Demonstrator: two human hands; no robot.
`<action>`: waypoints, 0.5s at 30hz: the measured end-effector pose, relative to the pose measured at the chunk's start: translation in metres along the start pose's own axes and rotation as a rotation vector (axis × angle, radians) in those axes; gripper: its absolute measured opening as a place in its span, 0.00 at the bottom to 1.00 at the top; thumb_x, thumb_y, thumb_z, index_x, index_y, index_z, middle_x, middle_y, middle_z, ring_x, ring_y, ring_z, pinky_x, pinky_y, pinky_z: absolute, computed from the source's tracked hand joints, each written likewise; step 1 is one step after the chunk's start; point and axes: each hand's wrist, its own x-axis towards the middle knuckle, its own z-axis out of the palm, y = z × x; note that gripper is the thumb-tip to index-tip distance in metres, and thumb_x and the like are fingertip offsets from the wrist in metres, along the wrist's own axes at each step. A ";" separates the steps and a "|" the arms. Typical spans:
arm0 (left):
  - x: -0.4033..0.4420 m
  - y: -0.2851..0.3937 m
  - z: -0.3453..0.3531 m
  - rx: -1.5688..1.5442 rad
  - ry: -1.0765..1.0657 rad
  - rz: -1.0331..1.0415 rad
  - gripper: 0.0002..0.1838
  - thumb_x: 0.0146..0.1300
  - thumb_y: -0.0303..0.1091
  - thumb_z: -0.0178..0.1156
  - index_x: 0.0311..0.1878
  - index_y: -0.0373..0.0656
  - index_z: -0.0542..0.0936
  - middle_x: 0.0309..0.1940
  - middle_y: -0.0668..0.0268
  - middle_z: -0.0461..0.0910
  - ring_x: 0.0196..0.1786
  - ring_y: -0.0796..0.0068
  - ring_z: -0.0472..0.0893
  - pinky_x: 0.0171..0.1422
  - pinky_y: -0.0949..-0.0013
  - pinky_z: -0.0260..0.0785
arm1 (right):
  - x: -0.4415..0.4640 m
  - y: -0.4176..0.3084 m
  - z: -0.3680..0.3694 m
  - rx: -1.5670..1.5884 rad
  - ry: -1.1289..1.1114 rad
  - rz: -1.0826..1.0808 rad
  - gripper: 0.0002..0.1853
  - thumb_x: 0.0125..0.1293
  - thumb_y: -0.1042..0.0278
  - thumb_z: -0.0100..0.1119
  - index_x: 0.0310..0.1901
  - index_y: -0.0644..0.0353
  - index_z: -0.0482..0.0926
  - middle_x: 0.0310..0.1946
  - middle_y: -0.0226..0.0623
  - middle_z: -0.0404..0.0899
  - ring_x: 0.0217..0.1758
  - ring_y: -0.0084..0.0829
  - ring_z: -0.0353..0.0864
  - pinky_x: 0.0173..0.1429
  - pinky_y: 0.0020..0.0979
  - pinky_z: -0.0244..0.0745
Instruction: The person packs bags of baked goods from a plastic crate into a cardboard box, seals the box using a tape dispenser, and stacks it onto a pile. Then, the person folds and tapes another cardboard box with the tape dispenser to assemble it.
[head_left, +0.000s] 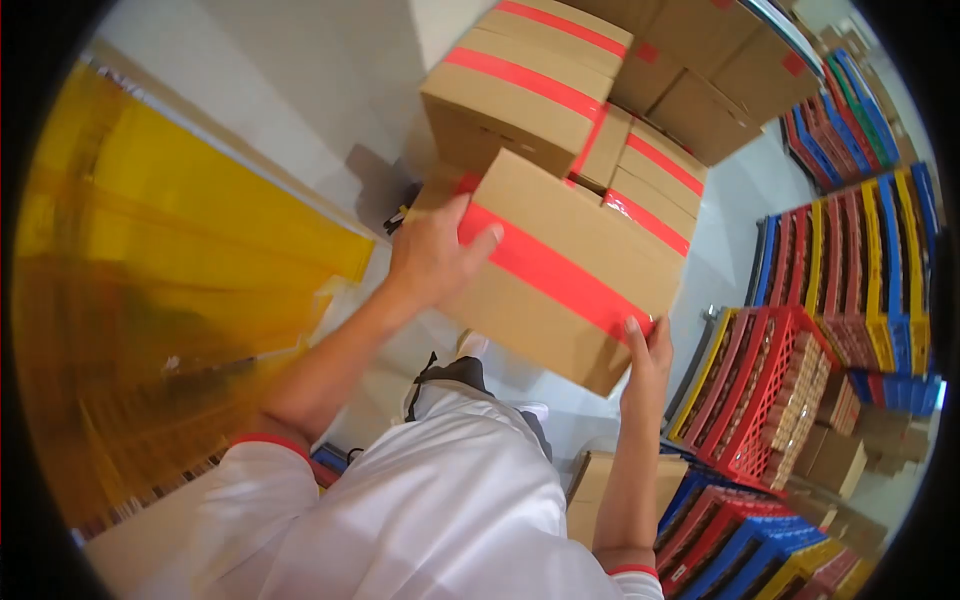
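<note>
Nearest to you, at the bottom of the frame, is your white shirt (420, 510), which has red edges on the sleeves. Your two bare arms go up from it toward the middle of the picture. Your left hand (430, 250) is at the left end of a cardboard box (545, 310), with the thumb lying on its upper face, beside the red tape (550, 272). Your right hand (645, 370) is at the lower right end, with the thumb at the edge near the end of the same tape. So the fingers of both hands are bent around the box and grip it between them; some left fingers are hidden, and I cannot tell their exact position. The box is in the centre of the frame, tilted, and I cannot tell if its far edge touches the boxes behind.

Beside your right forearm, at the lower centre, stands another brown carton (585, 500). At the left side of the frame hangs a yellow sheet (200, 200), partly blurred. Beyond your box, at the upper centre, there is a large carton (525, 95) with two red strips, and just beside it lower taped cartons (655, 190). On the right are stacked coloured crates (850, 270), and more brown cartons (705, 110) stand at the upper right.
</note>
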 end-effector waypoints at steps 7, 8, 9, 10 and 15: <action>0.077 -0.118 -0.041 -0.571 -0.110 -0.376 0.29 0.74 0.53 0.55 0.65 0.38 0.81 0.51 0.59 0.88 0.53 0.68 0.85 0.58 0.64 0.74 | 0.059 0.018 0.091 -0.067 -0.311 0.021 0.39 0.81 0.53 0.52 0.84 0.61 0.50 0.84 0.49 0.54 0.87 0.41 0.51 0.86 0.39 0.48; 0.083 -0.128 -0.048 -0.890 -0.144 -0.461 0.31 0.76 0.55 0.52 0.67 0.38 0.80 0.55 0.63 0.87 0.57 0.73 0.83 0.60 0.66 0.72 | 0.062 0.024 0.091 -0.072 -0.327 0.021 0.39 0.81 0.53 0.52 0.84 0.61 0.50 0.84 0.49 0.54 0.87 0.41 0.51 0.86 0.39 0.48; 0.092 -0.153 -0.050 -0.869 -0.215 -0.414 0.32 0.79 0.55 0.44 0.72 0.40 0.76 0.60 0.62 0.84 0.60 0.73 0.81 0.65 0.67 0.69 | 0.070 0.038 0.085 -0.021 -0.344 0.025 0.39 0.80 0.53 0.52 0.84 0.61 0.51 0.84 0.46 0.54 0.86 0.40 0.53 0.85 0.40 0.50; 0.090 -0.167 -0.046 -0.866 -0.204 -0.413 0.32 0.79 0.55 0.44 0.72 0.40 0.76 0.60 0.62 0.84 0.60 0.73 0.81 0.65 0.67 0.69 | 0.081 0.056 0.078 0.035 -0.358 0.028 0.39 0.80 0.52 0.52 0.83 0.61 0.53 0.84 0.43 0.55 0.85 0.39 0.56 0.84 0.41 0.53; 0.062 -0.291 0.025 -0.505 -0.350 -0.281 0.30 0.74 0.42 0.51 0.76 0.41 0.68 0.67 0.56 0.79 0.68 0.62 0.78 0.73 0.59 0.69 | 0.083 0.218 0.043 -0.761 -0.492 -0.156 0.46 0.58 0.67 0.74 0.77 0.66 0.63 0.79 0.59 0.60 0.83 0.54 0.58 0.86 0.44 0.51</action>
